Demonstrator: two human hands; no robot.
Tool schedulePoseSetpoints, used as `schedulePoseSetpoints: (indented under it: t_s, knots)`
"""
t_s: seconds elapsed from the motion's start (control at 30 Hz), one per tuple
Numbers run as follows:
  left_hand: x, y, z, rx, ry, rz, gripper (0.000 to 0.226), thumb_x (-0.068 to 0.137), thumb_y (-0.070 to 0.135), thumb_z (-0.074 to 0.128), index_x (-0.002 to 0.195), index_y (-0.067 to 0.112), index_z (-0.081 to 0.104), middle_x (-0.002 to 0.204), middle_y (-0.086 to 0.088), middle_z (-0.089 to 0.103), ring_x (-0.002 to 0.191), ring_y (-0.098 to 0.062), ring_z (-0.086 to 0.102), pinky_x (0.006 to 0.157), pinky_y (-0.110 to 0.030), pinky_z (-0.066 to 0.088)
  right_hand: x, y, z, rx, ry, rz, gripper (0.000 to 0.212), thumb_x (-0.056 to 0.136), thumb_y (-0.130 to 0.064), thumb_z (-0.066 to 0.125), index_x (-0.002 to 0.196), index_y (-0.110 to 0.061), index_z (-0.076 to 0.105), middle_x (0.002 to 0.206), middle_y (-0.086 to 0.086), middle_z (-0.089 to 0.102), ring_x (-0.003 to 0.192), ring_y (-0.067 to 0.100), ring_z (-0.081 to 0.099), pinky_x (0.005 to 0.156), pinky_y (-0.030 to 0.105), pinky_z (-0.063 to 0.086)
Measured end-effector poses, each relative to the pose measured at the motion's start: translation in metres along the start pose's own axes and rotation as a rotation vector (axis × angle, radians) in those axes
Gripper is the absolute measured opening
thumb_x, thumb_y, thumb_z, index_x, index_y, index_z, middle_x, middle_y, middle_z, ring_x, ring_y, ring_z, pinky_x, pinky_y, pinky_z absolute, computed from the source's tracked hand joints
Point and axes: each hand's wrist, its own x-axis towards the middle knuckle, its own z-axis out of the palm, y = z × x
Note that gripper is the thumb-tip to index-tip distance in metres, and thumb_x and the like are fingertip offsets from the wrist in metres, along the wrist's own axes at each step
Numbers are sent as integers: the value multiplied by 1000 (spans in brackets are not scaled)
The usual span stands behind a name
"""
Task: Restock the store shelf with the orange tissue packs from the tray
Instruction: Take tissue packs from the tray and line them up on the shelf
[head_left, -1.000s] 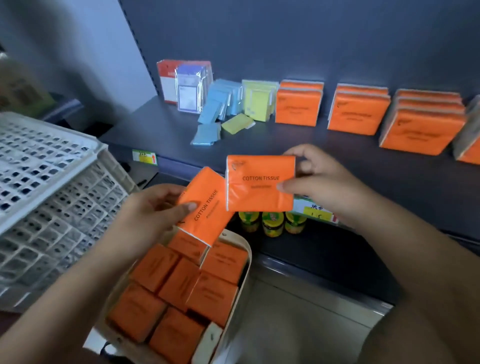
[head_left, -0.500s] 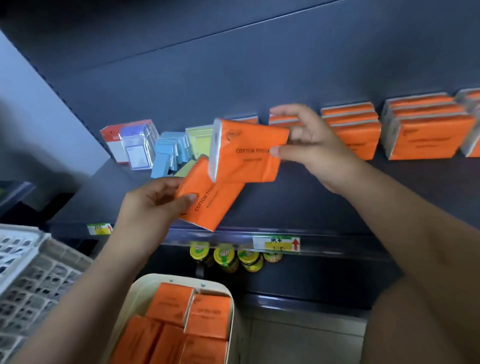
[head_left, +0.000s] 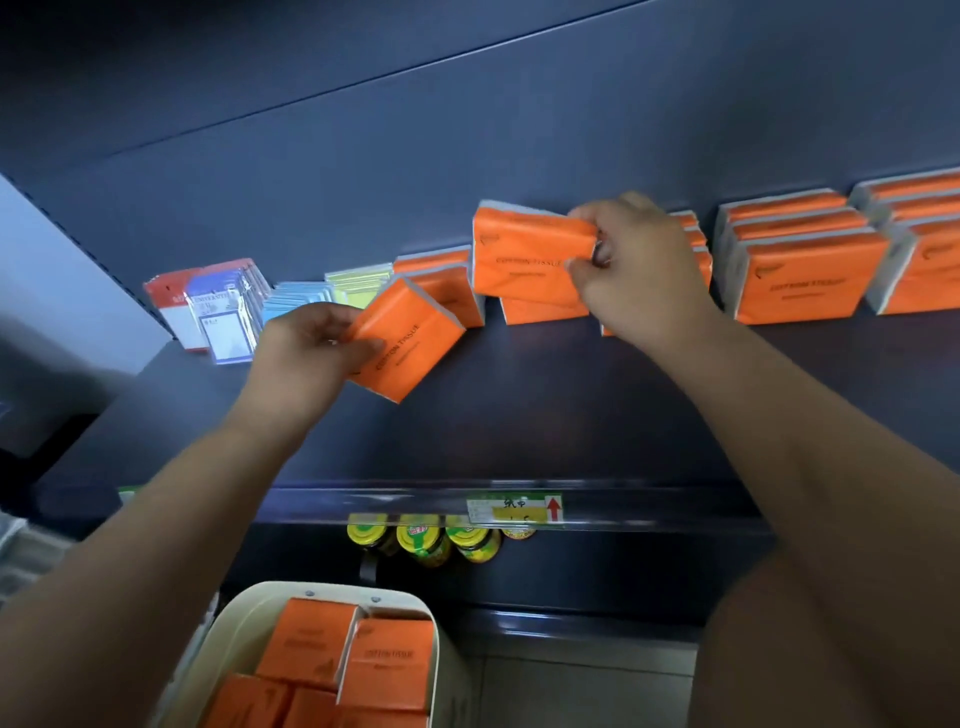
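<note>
Orange plastic wrapping fills both grasps. The right hand (head_left: 631, 270) pinches the right edge of a flat orange tissue pack (head_left: 527, 260), thumb below and fingers above, holding it upright over the back of the dark blue metal shelf (head_left: 571, 405), in front of another orange pack standing there. The left hand (head_left: 306, 353) grips a second orange tissue pack (head_left: 410, 345) by its lower left corner; this one is tilted, its printed face upward, and hangs above the shelf surface just left of the first.

Further out along the shelf's back wall, rows of standing orange packs (head_left: 800, 265) run off to the right. To the left stand thin yellow-green packets (head_left: 361, 283), pale blue packets (head_left: 293, 304), and clear-sleeved red and blue card holders (head_left: 208, 312).

On the shelf's front lip sits a yellow and white price label with a red arrow (head_left: 514, 509). Below it, yellow-lidded jars (head_left: 431, 540) line the lower shelf. Nearest the person, a cream plastic tray (head_left: 244, 623) holds more orange tissue packs (head_left: 353, 654) lying flat and close together.
</note>
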Motion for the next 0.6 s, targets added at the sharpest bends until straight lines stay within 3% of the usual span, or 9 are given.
schedulePoseSetpoints:
  t_s: [0.07, 0.17, 0.4, 0.6]
  knots:
    - [5, -1, 9, 8, -3, 8, 20, 83, -2, 77, 94, 14, 73, 86, -4, 71, 66, -8, 65, 63, -23, 53, 0, 5, -2, -117, -62, -53, 43, 80, -13, 66, 122, -15, 68, 112, 9, 64, 104, 29, 61, 89, 33, 47]
    - [13, -6, 17, 32, -28, 14, 21, 82, 0, 79, 89, 19, 74, 89, -5, 72, 79, -18, 68, 83, -37, 58, -1, 12, 0, -224, -128, -71, 44, 78, -8, 64, 121, -15, 68, 111, 9, 64, 103, 32, 61, 84, 36, 49]
    - [31, -12, 20, 103, -35, 11, 21, 78, 7, 84, 94, 17, 77, 99, -9, 75, 95, -31, 71, 91, -48, 59, 2, 15, 12, -427, -102, -103, 34, 77, -22, 69, 110, -12, 70, 102, 9, 66, 100, 33, 55, 85, 41, 50]
    - [35, -12, 18, 133, -57, 38, 21, 79, 8, 82, 98, 17, 77, 100, -3, 75, 96, -25, 71, 93, -47, 58, 3, 19, 22, -499, -104, -75, 34, 74, -18, 70, 107, -12, 74, 109, 7, 63, 107, 33, 50, 89, 42, 45]
